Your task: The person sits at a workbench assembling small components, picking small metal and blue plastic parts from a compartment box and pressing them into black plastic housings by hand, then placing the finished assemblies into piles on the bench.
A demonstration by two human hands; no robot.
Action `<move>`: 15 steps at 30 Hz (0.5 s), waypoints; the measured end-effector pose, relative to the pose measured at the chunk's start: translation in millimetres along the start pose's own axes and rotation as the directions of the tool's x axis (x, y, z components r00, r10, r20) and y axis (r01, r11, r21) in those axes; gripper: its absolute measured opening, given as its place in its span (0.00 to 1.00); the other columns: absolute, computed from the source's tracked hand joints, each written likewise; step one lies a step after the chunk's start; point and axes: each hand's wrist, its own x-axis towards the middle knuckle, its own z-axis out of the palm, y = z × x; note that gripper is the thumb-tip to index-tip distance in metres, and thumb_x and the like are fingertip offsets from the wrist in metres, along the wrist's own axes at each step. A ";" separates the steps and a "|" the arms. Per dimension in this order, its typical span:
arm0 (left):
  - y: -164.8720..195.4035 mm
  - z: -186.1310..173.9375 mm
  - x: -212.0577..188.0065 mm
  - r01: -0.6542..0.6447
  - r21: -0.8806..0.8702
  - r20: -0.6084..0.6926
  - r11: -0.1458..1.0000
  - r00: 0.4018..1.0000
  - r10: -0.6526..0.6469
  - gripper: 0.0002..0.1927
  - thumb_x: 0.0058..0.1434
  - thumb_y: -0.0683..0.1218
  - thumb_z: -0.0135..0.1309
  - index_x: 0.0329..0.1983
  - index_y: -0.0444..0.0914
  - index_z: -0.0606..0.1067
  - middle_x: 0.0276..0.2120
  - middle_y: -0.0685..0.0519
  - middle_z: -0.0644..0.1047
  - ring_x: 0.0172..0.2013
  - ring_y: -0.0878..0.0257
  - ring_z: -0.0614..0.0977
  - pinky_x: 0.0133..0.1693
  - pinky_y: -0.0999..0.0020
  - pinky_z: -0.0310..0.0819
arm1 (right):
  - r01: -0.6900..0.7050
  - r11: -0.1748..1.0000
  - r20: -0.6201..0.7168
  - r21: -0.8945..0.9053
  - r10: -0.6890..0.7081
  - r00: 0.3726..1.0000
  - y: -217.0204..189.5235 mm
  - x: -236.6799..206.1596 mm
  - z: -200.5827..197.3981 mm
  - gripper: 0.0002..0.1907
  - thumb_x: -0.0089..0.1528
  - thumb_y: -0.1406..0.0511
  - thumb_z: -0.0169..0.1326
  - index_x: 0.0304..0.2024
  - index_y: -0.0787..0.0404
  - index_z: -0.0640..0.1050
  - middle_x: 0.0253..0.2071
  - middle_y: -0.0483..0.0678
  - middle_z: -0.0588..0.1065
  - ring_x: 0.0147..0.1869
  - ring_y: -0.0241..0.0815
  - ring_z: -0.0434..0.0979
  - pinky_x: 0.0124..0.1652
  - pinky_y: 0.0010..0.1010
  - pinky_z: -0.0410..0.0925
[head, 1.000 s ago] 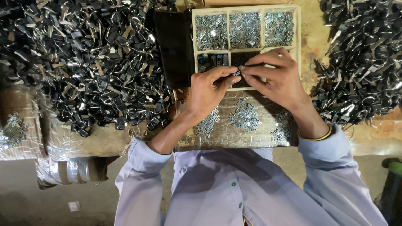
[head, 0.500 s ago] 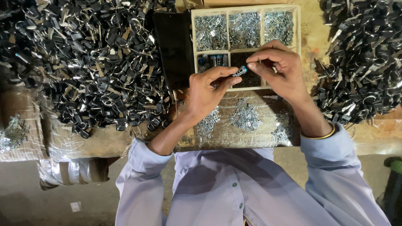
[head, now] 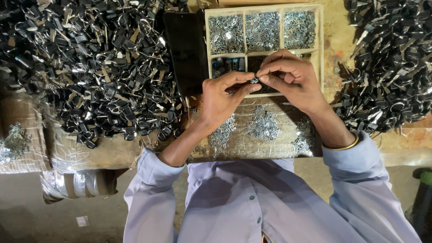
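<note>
My left hand [head: 222,96] and my right hand [head: 290,77] meet fingertip to fingertip, and pinched between them is one small metal piece [head: 254,80], too tiny to make out its shape. Both hands are closed down on it: thumb and forefinger tight on each side, the other fingers curled in.

Right under my fingertips sits a wooden tray [head: 320,42] split into compartments. The three far ones are full of little silvery parts [head: 264,30]; the near ones hold darker bits, partly hidden by my hands. Below my wrists, loose clusters of silvery clips [head: 263,125] lie on a plastic-wrapped board [head: 252,146].

Left of my left hand, a flat black slab [head: 185,51] lies against the tray's side. Beyond that, a big heap of black and shiny metal pieces [head: 90,67] spreads over the bench. Right of my right hand, a second heap of the same kind [head: 391,63].

A gold bangle [head: 344,146] rings my right wrist, and my pale blue sleeves [head: 153,180] are rolled back. Far left, a wrapped parcel [head: 20,135] with a few silvery bits on top. Below the bench edge, grey floor [head: 27,216].
</note>
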 end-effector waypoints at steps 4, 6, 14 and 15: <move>-0.8 0.1 0.6 -0.021 0.038 -0.007 0.999 1.000 0.022 0.13 0.61 0.41 0.66 0.48 0.34 0.81 0.42 0.48 0.85 0.44 0.62 0.89 0.44 0.72 0.87 | 0.002 1.000 -0.010 -0.007 -0.003 1.000 0.2 -0.7 1.8 0.08 0.68 0.76 0.59 0.48 0.63 0.81 0.51 0.45 0.73 0.42 0.26 0.71 0.34 0.17 0.62; -1.0 1.4 -1.4 -0.006 0.012 -0.014 1.000 1.000 0.006 0.13 0.61 0.41 0.67 0.48 0.34 0.81 0.42 0.48 0.85 0.43 0.63 0.89 0.44 0.72 0.87 | 0.007 1.000 -0.008 -0.022 -0.007 1.000 0.9 -0.9 2.9 0.08 0.68 0.76 0.60 0.48 0.63 0.81 0.51 0.44 0.74 0.39 0.25 0.69 0.33 0.17 0.59; -1.1 0.7 -2.4 -0.003 0.012 -0.012 1.000 1.000 0.003 0.12 0.62 0.41 0.66 0.47 0.34 0.81 0.41 0.48 0.86 0.42 0.64 0.89 0.42 0.73 0.86 | 0.167 0.973 -0.007 -0.162 -0.171 0.985 -1.2 -0.1 1.9 0.10 0.65 0.76 0.63 0.47 0.63 0.82 0.51 0.47 0.74 0.45 0.31 0.73 0.38 0.23 0.66; -1.0 0.7 -2.1 -0.003 0.021 -0.014 1.000 1.000 0.003 0.12 0.61 0.41 0.66 0.47 0.34 0.81 0.40 0.48 0.86 0.42 0.64 0.89 0.41 0.73 0.86 | 0.220 0.949 -0.005 -0.226 -0.227 0.974 -1.7 -0.4 1.4 0.10 0.64 0.76 0.64 0.47 0.63 0.82 0.51 0.48 0.74 0.45 0.33 0.73 0.38 0.24 0.66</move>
